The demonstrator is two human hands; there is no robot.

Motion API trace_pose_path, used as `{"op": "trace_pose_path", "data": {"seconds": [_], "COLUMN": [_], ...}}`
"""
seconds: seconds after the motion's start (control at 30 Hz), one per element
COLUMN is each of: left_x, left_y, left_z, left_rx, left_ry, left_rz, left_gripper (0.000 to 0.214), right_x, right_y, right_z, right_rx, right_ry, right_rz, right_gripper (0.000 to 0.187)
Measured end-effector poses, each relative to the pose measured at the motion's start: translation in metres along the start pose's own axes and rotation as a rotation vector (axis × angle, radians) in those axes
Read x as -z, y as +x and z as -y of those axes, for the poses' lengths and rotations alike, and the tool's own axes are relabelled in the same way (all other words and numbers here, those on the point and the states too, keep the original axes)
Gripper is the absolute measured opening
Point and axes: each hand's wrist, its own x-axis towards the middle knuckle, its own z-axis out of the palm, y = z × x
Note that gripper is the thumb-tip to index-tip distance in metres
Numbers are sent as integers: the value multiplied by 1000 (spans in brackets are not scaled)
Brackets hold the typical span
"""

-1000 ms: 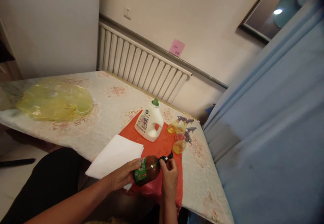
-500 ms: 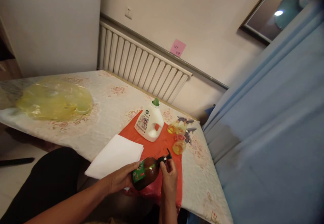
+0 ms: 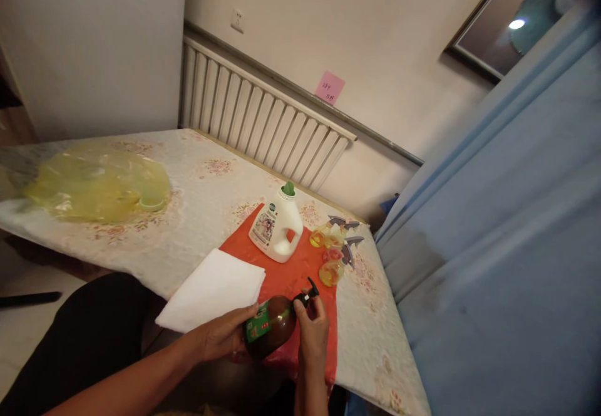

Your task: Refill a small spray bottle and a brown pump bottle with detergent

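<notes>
A brown pump bottle [image 3: 277, 323] with a green label is held tilted over the near edge of an orange mat [image 3: 300, 269]. My left hand [image 3: 224, 336] wraps round its body from the left. My right hand [image 3: 313, 336] pinches the black pump head [image 3: 306, 293] at the bottle's neck. A white detergent jug [image 3: 278, 227] with a green cap stands upright farther back on the mat. A folded white cloth [image 3: 212, 289] lies just left of my left hand.
Two small yellow spray bottles [image 3: 334, 250] with grey triggers lie right of the jug. A yellow plastic bag [image 3: 96, 184] rests far left on the floral tablecloth [image 3: 201, 197]. A radiator [image 3: 263, 124] lines the wall behind; a blue curtain [image 3: 507, 228] hangs right.
The bottle's pump end has tipped a little more upright while both hands kept their hold. The view shifted slightly.
</notes>
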Motion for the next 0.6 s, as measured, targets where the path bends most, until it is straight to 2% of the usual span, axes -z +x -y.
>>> {"op": "trace_pose_path", "data": {"seconds": [0.1, 0.23, 0.6], "left_x": [2, 1, -22], "left_y": [1, -1, -8], "left_z": [1, -1, -11], "left_rx": [-10, 51, 30], "left_ry": [-16, -11, -39], "left_rz": [-7, -50, -5], "left_gripper": [54, 56, 45], "right_x": [1, 1, 0], "right_y": [0, -1, 0], "right_z": [0, 0, -3], "right_rx": [-9, -16, -31], "right_ry": [-22, -25, -12], "right_rz": [5, 25, -14], "right_gripper": [27, 25, 26]}}
